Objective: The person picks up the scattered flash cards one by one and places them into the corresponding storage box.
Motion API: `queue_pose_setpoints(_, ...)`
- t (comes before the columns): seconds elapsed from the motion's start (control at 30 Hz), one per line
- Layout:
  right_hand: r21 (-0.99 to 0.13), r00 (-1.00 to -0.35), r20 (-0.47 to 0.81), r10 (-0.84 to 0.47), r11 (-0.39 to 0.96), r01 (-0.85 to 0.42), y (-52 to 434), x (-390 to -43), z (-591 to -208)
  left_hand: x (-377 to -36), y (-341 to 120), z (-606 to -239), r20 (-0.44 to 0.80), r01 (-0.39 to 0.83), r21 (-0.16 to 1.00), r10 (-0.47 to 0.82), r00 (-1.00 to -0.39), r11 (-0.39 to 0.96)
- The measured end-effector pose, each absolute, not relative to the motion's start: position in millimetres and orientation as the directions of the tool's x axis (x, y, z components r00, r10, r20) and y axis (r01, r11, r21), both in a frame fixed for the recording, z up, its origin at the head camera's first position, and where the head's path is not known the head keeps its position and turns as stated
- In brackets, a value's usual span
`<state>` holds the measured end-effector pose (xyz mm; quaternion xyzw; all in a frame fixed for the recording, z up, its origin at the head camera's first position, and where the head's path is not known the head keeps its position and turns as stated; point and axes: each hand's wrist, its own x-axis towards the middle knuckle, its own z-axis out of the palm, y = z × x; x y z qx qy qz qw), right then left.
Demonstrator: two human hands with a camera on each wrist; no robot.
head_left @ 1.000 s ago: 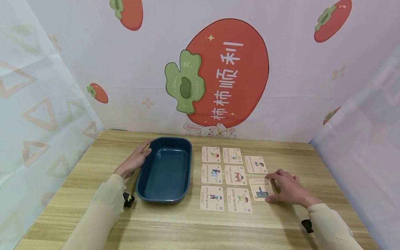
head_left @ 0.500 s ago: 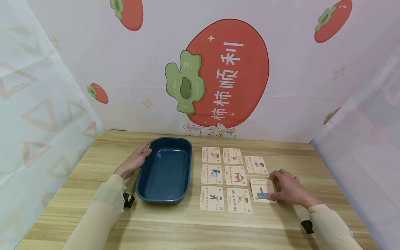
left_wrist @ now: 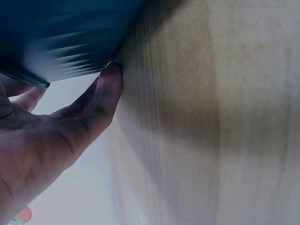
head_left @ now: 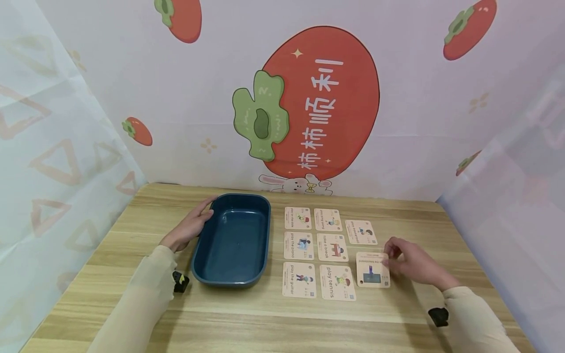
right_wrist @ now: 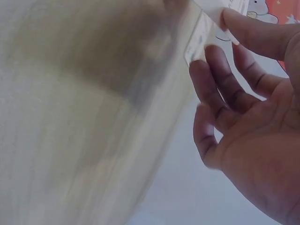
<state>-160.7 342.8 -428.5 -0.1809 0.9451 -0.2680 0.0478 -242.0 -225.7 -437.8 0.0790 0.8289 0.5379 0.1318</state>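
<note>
A dark blue tray sits left of centre on the wooden table. My left hand lies against its left wall with straight fingers; the left wrist view shows the fingertips under the tray rim. Right of the tray, several picture cards lie face up in rows. My right hand pinches the right edge of the rightmost card, which is tipped up off the table. In the right wrist view a fingertip presses on that card.
Printed paper walls close in the table at the back and both sides. A strip of bare wood runs along the near edge in front of the tray and cards.
My right hand went from lying over the rightmost card to pinching its right edge and raising it. The left hand and tray have stayed put.
</note>
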Motion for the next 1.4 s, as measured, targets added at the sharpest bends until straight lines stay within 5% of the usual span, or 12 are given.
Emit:
queue_pose_setpoints(0.67, -0.728, -0.757, -0.148, -0.636, 0.588, -0.352, 346, -156, -389, -241, -226, -439, -0.137, -0.016, 0.916, 0.276, -0.951, 0.402)
queue_pose_setpoints(1.4, -0.748, -0.914, 0.043, -0.404, 0.594, -0.297, 295, -173, -368, -240, -227, -438, -0.144, -0.021, 0.921, 0.289, -0.946, 0.39)
